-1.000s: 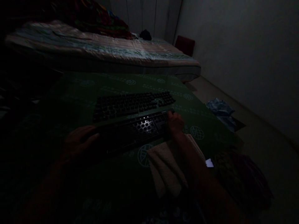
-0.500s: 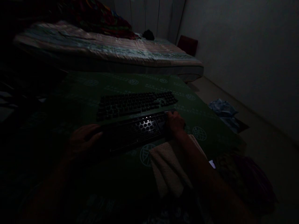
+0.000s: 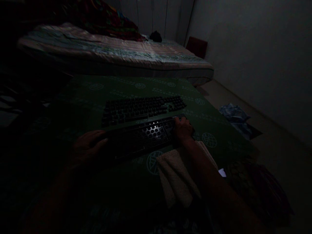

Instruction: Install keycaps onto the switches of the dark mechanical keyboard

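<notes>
- A dim room seen from the wearer's head, looking down at a green desk (image 3: 207, 120) printed with pale globe emblems and lettering.
- In the middle of the desk, near the wearer, lies a long black plastic keyboard frame (image 3: 154, 131) with rows of openings; light glints on the openings right of its centre, and its left part sinks into shadow.
- The wearer's bare hands are well apart, one at each end of the frame.
- The right hand (image 3: 183, 128) is curled around the frame's right end, fingers bent over the edge.
- The left hand (image 3: 89, 144) is at the left end, thumb and fingers towards the frame; it is too dark to tell how firmly they close on it.
- Just beyond the frame, loose black keycaps (image 3: 136, 109) lie in rows, set out like a full keyboard.
- Under the right forearm is a rumpled beige cloth (image 3: 175, 175), with a small white piece (image 3: 222, 172) beside it.
- Beyond the desk stands a bed with a pale striped cover (image 3: 126, 53), carrying a red patterned blanket (image 3: 109, 22) and a dark bundle (image 3: 156, 36).
- On the floor to the right is a crumpled bluish heap (image 3: 234, 112).
</notes>
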`<state>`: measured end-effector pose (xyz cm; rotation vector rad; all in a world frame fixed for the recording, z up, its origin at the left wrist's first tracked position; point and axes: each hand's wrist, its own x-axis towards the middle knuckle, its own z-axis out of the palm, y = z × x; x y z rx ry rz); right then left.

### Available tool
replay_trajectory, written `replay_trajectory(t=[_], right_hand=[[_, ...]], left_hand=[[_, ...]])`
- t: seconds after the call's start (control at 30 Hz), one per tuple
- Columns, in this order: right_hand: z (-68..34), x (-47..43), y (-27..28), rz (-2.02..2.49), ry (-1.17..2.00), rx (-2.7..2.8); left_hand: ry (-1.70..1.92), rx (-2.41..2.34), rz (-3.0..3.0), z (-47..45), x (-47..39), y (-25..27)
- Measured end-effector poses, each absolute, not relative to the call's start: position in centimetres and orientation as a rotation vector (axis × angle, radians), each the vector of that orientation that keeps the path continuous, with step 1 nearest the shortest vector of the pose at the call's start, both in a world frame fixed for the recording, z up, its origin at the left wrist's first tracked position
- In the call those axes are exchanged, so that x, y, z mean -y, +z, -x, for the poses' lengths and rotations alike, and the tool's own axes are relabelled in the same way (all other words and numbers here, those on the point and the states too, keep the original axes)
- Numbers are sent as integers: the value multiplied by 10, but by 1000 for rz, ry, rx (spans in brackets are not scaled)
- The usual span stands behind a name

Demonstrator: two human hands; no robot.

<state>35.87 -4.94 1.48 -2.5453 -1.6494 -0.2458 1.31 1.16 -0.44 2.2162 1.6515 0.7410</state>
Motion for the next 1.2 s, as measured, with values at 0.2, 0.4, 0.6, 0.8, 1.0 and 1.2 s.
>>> replay_trajectory(t=[0.2, 0.4, 0.6, 0.8, 1.0, 1.2], right_hand=[[-362, 48, 15, 2557, -196, 1660], [-365, 45, 18, 2578, -119, 1725], [-368, 58, 23, 2525, -33, 1770], [-370, 48, 24, 2448, -36, 1736], [-370, 45, 19, 2396, 22, 1816], [-375, 46, 23, 2346, 27, 1792]], left_hand=[[759, -1632, -2205, -17, -10, -1], [727, -1647, -2192, -16, -15, -4], [759, -1627, -2212, -14, -13, -5], [761, -1622, -2223, -12, -14, -6], [762, -1642, -2196, -13, -11, -5], [736, -1660, -2178, -12, -12, -6]])
